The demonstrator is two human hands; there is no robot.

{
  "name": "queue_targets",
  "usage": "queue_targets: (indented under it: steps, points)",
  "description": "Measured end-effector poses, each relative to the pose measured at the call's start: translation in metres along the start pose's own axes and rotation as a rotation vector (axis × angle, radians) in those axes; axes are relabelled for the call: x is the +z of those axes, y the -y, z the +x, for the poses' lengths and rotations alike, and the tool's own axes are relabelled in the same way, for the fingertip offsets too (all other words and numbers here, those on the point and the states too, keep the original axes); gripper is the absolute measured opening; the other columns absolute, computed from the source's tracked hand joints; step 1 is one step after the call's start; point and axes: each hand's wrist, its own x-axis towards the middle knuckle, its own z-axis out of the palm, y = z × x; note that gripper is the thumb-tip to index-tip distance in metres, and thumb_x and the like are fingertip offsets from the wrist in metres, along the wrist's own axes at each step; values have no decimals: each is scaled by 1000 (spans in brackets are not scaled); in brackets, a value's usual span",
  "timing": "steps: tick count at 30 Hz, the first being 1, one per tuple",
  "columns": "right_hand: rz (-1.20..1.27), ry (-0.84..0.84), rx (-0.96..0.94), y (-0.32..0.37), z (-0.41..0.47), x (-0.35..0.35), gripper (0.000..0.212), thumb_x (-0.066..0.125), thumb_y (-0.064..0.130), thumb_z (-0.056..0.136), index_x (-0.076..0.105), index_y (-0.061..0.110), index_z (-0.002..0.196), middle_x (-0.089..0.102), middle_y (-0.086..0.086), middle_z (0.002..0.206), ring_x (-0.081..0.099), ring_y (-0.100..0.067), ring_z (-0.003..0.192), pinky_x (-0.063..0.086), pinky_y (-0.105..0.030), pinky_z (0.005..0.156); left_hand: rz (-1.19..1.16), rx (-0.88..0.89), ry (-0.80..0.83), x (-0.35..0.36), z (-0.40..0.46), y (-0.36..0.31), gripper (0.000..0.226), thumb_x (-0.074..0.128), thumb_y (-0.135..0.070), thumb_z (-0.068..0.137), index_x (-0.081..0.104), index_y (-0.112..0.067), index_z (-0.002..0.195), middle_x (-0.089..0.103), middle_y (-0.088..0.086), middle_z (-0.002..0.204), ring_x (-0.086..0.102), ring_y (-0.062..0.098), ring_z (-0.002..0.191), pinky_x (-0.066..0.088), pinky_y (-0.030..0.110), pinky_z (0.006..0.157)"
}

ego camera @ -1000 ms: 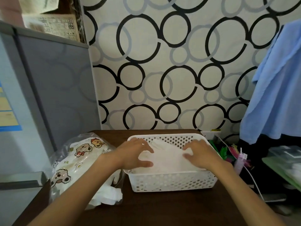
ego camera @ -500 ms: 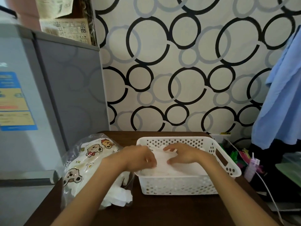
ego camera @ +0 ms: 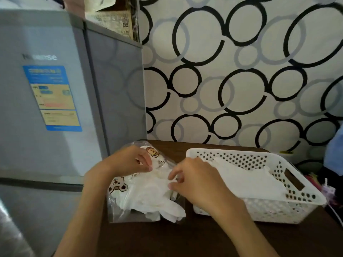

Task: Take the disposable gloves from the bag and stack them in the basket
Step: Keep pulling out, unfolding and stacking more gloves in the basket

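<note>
A clear plastic bag [ego camera: 118, 184] printed with cartoon bears lies on the dark wooden table, full of white disposable gloves [ego camera: 150, 197]; some spill from its near end. My left hand [ego camera: 130, 160] pinches the bag's top edge. My right hand [ego camera: 193, 179] rests on the bag's right side, fingertips pinching a glove at the opening. To the right stands a white perforated basket [ego camera: 297, 191] with a flat layer of white gloves [ego camera: 246, 180] inside.
A grey fridge [ego camera: 55, 108] rises directly left of the table. A wall with black and grey circles stands behind. Blue cloth [ego camera: 336, 154] hangs at the far right, with small colourful items [ego camera: 328, 190] beside the basket. Bare table [ego camera: 185, 240] lies in front.
Both hands have left the basket and moved left onto the bag. The view has swung left, bringing more of the fridge in.
</note>
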Motion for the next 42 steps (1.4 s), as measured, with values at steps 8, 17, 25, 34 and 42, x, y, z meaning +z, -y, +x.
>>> queue_targets:
  steps: [8, 17, 25, 34, 42]
  points:
    - [-157, 67, 35, 14, 18, 30, 27, 55, 27, 95, 62, 28, 121, 58, -2, 124, 55, -22, 110, 43, -32, 92, -82, 44, -34, -1, 2, 8, 14, 77, -18, 78, 64, -22, 75, 72, -10, 93, 66, 4, 88, 54, 28, 84]
    - [262, -119, 30, -11, 28, 21, 7, 71, 34, 82, 75, 33, 88, 63, 18, 80, 57, -2, 76, 48, -19, 69, -46, 129, -11, 2, 2, 4, 32, 72, -7, 80, 74, -37, 73, 74, -8, 91, 68, 12, 87, 54, 40, 87]
    - [603, -237, 34, -22, 37, 22, 7, 64, 26, 88, 71, 24, 86, 67, 11, 80, 62, -2, 61, 45, -14, 58, -37, 100, 70, 2, 0, 3, 32, 60, -6, 89, 74, -33, 97, 68, -11, 114, 61, -1, 97, 50, 31, 96]
    - [916, -283, 106, -17, 37, 23, 10, 65, 26, 87, 71, 18, 86, 73, 3, 79, 69, -9, 77, 56, -23, 70, 10, 118, 138, -6, -13, -16, 47, 68, -63, 70, 61, -43, 112, 55, -28, 115, 50, -5, 109, 42, 19, 93]
    - [908, -259, 165, -17, 37, 18, 11, 57, 21, 93, 66, 26, 96, 70, 6, 90, 67, -7, 79, 55, -21, 71, -79, 134, -178, -5, -5, -8, 14, 68, -33, 85, 72, -31, 98, 66, -14, 95, 61, 6, 89, 52, 38, 87]
